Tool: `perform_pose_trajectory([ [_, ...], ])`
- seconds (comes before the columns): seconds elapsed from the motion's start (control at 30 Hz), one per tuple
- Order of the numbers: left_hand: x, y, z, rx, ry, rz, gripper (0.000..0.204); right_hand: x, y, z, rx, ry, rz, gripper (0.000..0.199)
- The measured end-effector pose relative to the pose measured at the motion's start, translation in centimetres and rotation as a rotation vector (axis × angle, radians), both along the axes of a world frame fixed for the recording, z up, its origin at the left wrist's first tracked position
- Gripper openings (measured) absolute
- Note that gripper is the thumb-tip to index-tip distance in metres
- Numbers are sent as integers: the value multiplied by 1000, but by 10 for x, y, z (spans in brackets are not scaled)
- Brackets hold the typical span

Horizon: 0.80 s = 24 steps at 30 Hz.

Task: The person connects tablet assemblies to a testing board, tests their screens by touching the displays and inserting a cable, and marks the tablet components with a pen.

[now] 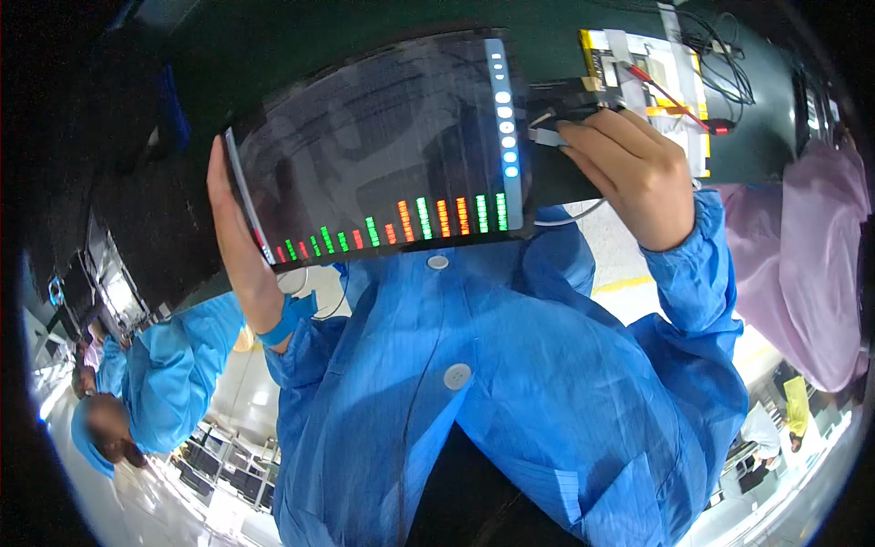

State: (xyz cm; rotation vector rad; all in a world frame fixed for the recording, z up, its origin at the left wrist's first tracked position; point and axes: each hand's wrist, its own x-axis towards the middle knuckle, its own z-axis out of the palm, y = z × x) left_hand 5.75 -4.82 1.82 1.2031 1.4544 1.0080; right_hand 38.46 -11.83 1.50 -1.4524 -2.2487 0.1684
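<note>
A large tablet (383, 137) is held up in front of me, its dark screen lit with rows of red, orange and green text and a pale icon bar along the right side. Around its left edge is my left hand (239, 232), closed on it with the fingers mostly hidden behind. My right hand (633, 164) is beside the right edge, pinching a light grey cable plug (547, 137). Whether the plug touches the tablet's edge I cannot tell. A white cable (579, 214) curves below this hand.
Right of the tablet, a white panel with yellow edges (670, 68) lies on the dark green table (770, 118). It carries a red lead (670, 96), and black cables (715, 55) tangle behind. Someone in pink (793, 264) is close at right; another person in blue (182, 365) is at left.
</note>
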Motion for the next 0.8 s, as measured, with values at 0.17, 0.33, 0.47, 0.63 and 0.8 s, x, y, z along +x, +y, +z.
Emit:
perform_pose_trajectory([
  [0.17, -11, 2, -2, 34, -6, -73, 51, 6, 4, 4, 22, -48, 82, 24],
  [0.33, -21, 5, -11, 27, -89, -82, 47, 2, 9, 5, -25, -22, 95, 21],
  [0.47, -34, 3, -20, 24, -28, -85, 53, -1, 8, 2, -66, -7, 33, 17],
  [0.63, -28, 5, -10, 39, -31, -104, 63, -4, 10, 4, -150, 5, -27, 17],
  [0.8, -14, -5, 18, 540, 923, -226, 68, -11, 2, 11, -135, -58, -106, 18],
])
